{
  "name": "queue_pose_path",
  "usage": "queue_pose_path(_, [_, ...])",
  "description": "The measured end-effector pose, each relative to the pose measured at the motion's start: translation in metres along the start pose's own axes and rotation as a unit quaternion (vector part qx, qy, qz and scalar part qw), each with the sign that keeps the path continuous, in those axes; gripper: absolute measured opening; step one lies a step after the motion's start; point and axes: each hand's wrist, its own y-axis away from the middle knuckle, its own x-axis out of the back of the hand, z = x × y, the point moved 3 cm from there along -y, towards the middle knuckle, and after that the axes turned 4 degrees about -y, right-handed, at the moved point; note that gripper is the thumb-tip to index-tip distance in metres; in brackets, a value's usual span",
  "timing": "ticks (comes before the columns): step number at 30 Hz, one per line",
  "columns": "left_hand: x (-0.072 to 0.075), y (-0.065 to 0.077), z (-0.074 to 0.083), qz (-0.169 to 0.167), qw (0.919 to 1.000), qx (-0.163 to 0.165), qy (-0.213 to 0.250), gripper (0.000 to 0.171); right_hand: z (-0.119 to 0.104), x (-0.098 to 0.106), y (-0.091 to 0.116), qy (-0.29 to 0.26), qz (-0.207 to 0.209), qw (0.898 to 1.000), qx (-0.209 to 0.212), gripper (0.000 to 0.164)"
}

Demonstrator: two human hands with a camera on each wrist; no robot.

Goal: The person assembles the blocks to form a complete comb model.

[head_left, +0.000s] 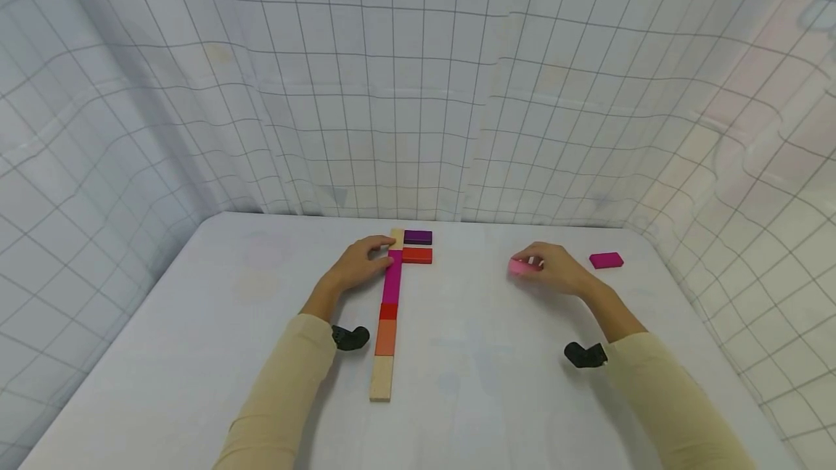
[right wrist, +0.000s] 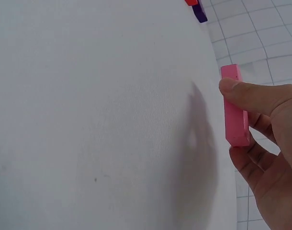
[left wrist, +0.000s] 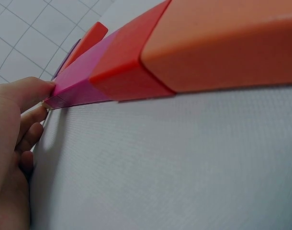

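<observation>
Between thumb and fingers, my right hand (head_left: 555, 267) pinches a pink block (right wrist: 236, 122), held over the right half of the table. My left hand (head_left: 355, 265) lies along the left side of a straight row of blocks, its thumb and a fingertip touching the far part. From near to far this row has a pale wooden block (head_left: 382, 379), an orange one (head_left: 385, 338), a red one (head_left: 388, 311), a magenta stretch (head_left: 392, 283) and another pale block (head_left: 398, 236). A purple block (head_left: 418, 237) and an orange-red block (head_left: 417, 256) stick out rightward from its far end.
A single magenta block (head_left: 606, 260) lies on the white table (head_left: 477, 383), to the right of my right hand. Checked white curtains (head_left: 431, 93) hang behind the table and along both sides. Each wrist carries a dark camera mount (head_left: 350, 338).
</observation>
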Motion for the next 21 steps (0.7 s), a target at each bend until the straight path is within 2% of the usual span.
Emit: queue_pose_path(21, [0.0,0.0,0.0,-0.001,1.0,0.008,-0.002,0.051,-0.036,-0.028,-0.029,0.011,-0.04,0.998,0.04,0.033])
